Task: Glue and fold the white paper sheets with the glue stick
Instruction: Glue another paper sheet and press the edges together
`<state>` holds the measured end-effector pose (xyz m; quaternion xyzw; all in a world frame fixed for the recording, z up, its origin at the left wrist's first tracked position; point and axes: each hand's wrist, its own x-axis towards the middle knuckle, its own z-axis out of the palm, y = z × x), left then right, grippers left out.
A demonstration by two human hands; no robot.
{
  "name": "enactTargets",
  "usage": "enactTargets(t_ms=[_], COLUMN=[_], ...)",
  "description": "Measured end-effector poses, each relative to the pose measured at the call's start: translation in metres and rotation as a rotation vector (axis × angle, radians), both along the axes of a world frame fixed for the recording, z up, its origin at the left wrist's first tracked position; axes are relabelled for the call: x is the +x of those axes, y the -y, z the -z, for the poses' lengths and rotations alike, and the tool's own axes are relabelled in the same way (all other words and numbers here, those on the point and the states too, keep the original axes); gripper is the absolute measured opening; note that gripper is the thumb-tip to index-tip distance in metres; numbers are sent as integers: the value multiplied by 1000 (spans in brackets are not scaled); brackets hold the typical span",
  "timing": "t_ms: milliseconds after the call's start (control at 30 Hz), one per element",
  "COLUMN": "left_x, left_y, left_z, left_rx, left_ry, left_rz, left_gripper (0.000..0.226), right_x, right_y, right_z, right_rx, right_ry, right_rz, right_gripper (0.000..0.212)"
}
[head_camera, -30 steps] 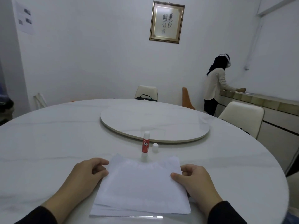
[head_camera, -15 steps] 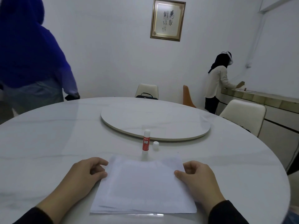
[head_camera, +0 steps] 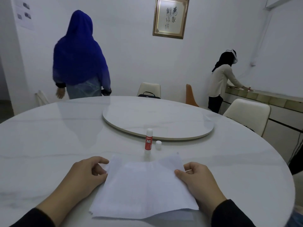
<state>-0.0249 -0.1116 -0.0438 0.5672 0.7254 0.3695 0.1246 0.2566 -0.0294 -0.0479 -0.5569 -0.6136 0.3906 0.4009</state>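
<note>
Pinching the white paper sheets (head_camera: 144, 189) at nine and three o'clock, left hand (head_camera: 85, 176) and right hand (head_camera: 198, 181) curl fingers around the edges; glue stick (head_camera: 148, 140) stands at twelve.

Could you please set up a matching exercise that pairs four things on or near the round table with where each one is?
Things:
1. glue stick
2. white cap
3. white paper sheets
4. black bag

Places:
A. on the chair at the far side of the table
B. held at both side edges by the left hand and the right hand
C. standing upright, uncapped, just in front of the turntable's rim
D. on the table, just right of the glue stick

Pairs: 1-C, 2-D, 3-B, 4-A
</note>
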Motion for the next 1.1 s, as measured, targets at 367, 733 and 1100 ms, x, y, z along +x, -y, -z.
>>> enactTargets(t_ms=[367,733,1100], left_x=[0,2,3], left_y=[1,1,2], left_z=[0,-1,-2], left_rx=[0,-37,-62], left_ry=[36,22,37], left_rz=[-26,-61,-52], left_gripper=[12,19,26], right_x=[-8,-15,-18], right_y=[4,9,12], right_z=[-5,-9,-8], right_rx=[-9,31,163], right_ry=[125,225,327], right_rz=[39,43,74], right_gripper=[13,19,21])
